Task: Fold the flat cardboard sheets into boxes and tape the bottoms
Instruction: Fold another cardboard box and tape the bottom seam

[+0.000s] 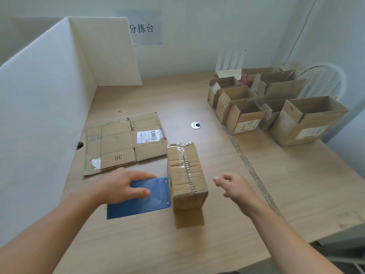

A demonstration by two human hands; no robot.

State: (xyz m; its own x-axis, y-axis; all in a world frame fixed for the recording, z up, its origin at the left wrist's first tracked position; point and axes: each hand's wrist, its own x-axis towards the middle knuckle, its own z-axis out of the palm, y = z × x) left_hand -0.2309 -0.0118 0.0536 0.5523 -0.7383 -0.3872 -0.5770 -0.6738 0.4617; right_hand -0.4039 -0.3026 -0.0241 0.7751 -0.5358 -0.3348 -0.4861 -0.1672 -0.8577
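Head view of a wooden table (187,99) with both forearms reaching forward. The left hand (120,185) lies palm down with fingers spread and extended, resting on a blue flat sheet (142,200) that lies on the tabletop; it grips nothing. The right hand (235,186) hovers above the table, fingers loosely curled inward with the thumb forward, holding nothing.

Between the two hands stands the folded box (186,175), its taped bottom facing up; wrinkled clear tape runs along the centre seam. The box sits just to the right of the left hand's fingertips, against the right edge of the blue sheet, and a short gap to the left of the right hand. Neither hand touches it. One flap (189,219) lies flat on the table at the box's near end, toward the person.

Beyond the left hand, farther from the person, lie flat cardboard sheets (122,143), stacked and overlapping; one bears a white shipping label, another the printed number 36. Their near edge is just past the left hand's knuckles.

Well beyond and to the right of the right hand stands a group of open boxes (276,103), upright with flaps raised. A small round metal grommet (195,125) is set in the tabletop beyond the folded box. A white partition (49,95) stands left of the left arm.
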